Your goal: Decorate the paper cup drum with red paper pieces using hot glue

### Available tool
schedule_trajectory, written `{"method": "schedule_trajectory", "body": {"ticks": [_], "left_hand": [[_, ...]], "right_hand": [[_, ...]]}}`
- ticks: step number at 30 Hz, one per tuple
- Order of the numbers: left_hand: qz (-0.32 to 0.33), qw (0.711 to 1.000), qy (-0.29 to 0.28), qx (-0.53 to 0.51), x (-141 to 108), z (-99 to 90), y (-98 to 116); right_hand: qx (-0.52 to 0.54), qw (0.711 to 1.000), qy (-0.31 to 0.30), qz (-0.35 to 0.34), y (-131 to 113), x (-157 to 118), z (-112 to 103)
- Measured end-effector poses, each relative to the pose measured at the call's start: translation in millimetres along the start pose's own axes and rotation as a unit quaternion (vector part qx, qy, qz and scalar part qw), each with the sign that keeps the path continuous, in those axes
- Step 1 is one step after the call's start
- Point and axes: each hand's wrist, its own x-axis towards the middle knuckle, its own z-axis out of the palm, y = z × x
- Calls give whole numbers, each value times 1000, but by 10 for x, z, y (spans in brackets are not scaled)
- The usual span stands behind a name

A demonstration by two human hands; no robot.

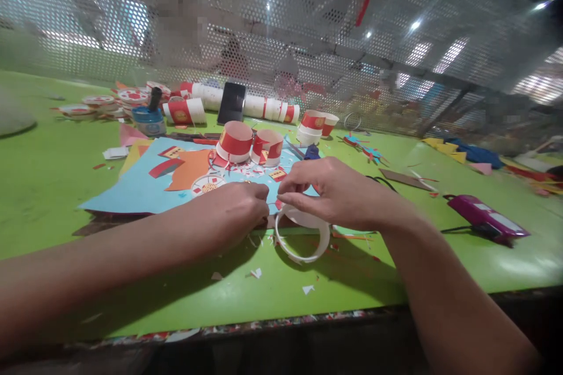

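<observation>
My left hand (248, 206) is curled closed over the front edge of the blue paper (132, 187); whatever its fingertips hold is hidden. Just right of it, my right hand (325, 190) has thumb and fingers bent close together, and anything between them is too small to make out. Below the right hand a white paper ring (324, 243) lies on the green table, touching or nearly touching the thumb side. Two red and white cups (235, 140) (267, 146) stand behind my hands among paper scraps. Orange paper (192, 169) and a round patterned disc (207, 184) lie on the blue sheet.
A phone (231, 103) leans on a row of cups (255, 106) at the back. Left of it are a blue jar (148, 122) and patterned discs (134, 95). A purple device (486, 217) with a black cable lies right. Scraps litter the green table (197, 304).
</observation>
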Motion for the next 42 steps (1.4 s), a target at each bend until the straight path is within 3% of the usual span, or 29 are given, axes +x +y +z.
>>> {"method": "schedule_trajectory", "body": {"ticks": [3, 7, 14, 18, 24, 28, 36, 42], "left_hand": [[-13, 999, -45, 19, 18, -60, 67], [-39, 997, -60, 39, 14, -109, 142], [-45, 997, -22, 58, -8, -47, 151], [-113, 993, 23, -22, 11, -125, 129], [-272, 948, 62, -156, 21, -375, 100], [-351, 906, 42, -231, -13, -435, 78], [-396, 828, 33, -396, 1, -494, 90], [-367, 774, 75, -510, -55, -486, -24]], "right_hand": [[-3, 1000, -5, -5, 0, 2, 7], [-9, 1000, -11, 5, -18, 5, -1], [-12, 1000, 10, 9, 5, -8, -24], [-2, 1000, 17, 8, 32, -14, -32], [12, 1000, 14, 18, 71, -6, -22], [24, 1000, -6, 15, 77, 19, 5], [49, 998, -31, 7, 65, 91, 105], [110, 993, 14, 38, 104, 114, 64]]}}
